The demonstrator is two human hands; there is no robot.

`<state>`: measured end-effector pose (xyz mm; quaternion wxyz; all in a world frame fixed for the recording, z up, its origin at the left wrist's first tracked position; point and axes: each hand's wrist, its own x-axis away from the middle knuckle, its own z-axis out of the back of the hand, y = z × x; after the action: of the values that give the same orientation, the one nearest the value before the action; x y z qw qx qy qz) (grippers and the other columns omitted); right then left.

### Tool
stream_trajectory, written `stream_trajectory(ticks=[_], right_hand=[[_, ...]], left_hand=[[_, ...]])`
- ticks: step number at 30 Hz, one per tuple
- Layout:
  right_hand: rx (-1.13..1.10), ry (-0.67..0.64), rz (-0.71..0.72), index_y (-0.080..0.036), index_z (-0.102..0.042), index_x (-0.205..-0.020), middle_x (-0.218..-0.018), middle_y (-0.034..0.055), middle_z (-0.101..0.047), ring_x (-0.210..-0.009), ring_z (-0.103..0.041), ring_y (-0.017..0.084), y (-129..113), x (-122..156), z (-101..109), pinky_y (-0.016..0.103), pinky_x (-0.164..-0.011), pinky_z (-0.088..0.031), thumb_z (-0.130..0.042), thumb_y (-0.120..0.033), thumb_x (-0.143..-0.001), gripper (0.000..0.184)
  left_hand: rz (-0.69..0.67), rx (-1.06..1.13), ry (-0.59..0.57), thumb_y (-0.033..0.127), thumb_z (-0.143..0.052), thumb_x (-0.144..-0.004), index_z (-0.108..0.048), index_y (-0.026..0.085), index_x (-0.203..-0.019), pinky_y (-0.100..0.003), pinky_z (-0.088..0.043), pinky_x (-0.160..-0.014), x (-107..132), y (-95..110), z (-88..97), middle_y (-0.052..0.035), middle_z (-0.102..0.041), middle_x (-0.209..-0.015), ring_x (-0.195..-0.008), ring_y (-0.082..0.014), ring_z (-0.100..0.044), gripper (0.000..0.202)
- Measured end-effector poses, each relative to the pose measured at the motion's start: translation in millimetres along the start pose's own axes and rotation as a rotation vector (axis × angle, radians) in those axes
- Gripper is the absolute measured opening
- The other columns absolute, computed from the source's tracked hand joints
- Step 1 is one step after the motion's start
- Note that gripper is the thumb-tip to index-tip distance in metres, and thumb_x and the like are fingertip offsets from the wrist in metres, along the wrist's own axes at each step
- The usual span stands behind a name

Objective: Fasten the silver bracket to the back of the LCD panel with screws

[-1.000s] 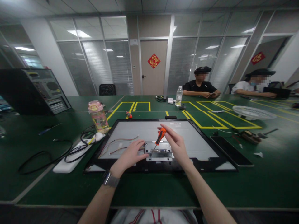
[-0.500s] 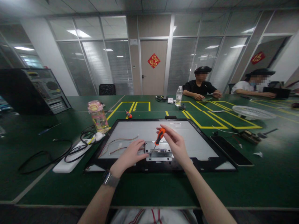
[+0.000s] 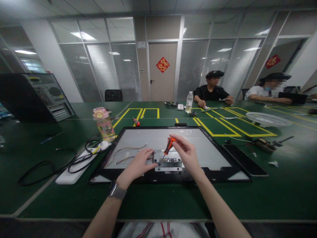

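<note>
A flat display panel (image 3: 198,142) with a black frame lies back side up in front of me. Near its front edge sits a metal bracket (image 3: 175,164) with connector ports. In my right hand (image 3: 186,152) is an orange and black screwdriver (image 3: 169,145), tilted, its tip down at the bracket's left part. My left hand (image 3: 138,163) lies with fingers stretched out at the bracket's left end, thumb and fingertips touching its edge. Thin cables (image 3: 128,148) run over the panel to the left of that hand.
Left of the panel are a white power strip (image 3: 71,172) with black cables, a drink bottle (image 3: 104,124) and a computer case (image 3: 29,97). To the right lie a smartphone (image 3: 244,160) and a tape measure (image 3: 264,144). Two people (image 3: 214,91) sit across the green table (image 3: 158,201).
My right hand and the screwdriver have barely shifted; the left hand stays in place. Across the table, the co-worker in black has moved a hand left along the tabletop.
</note>
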<state>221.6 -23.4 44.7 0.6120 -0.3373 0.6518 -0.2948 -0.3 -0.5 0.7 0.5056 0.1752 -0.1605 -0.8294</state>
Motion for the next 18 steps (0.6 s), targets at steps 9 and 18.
stream_trajectory(ticks=[9, 18], right_hand=[[-0.022, 0.021, -0.001, -0.024, -0.073, -0.087, -0.085, 0.002, -0.063, -0.078, -0.061, 0.018, 3.4, -1.9, 1.6, 0.031, -0.071, -0.053, -0.073, -0.034, -0.077, 0.014], [-0.043, -0.046, -0.033, -0.027, -0.071, -0.107, -0.1, 0.0047, -0.073, -0.098, -0.066, 0.023, -0.5, -0.4, 1.4, 0.041, -0.09, -0.051, -0.061, -0.04, -0.088, 0.025]], left_hand=[[0.003, -0.008, 0.0, 0.049, -0.06, -0.084, -0.049, 0.018, -0.136, -0.043, -0.028, -0.114, -0.4, 0.9, 0.2, -0.0131, -0.044, -0.147, -0.137, -0.0285, -0.038, 0.061], [-0.019, -0.023, 0.009, 0.051, -0.058, -0.085, -0.048, 0.018, -0.136, -0.044, -0.028, -0.114, -1.0, -2.7, -2.4, -0.0131, -0.044, -0.147, -0.136, -0.029, -0.039, 0.062]])
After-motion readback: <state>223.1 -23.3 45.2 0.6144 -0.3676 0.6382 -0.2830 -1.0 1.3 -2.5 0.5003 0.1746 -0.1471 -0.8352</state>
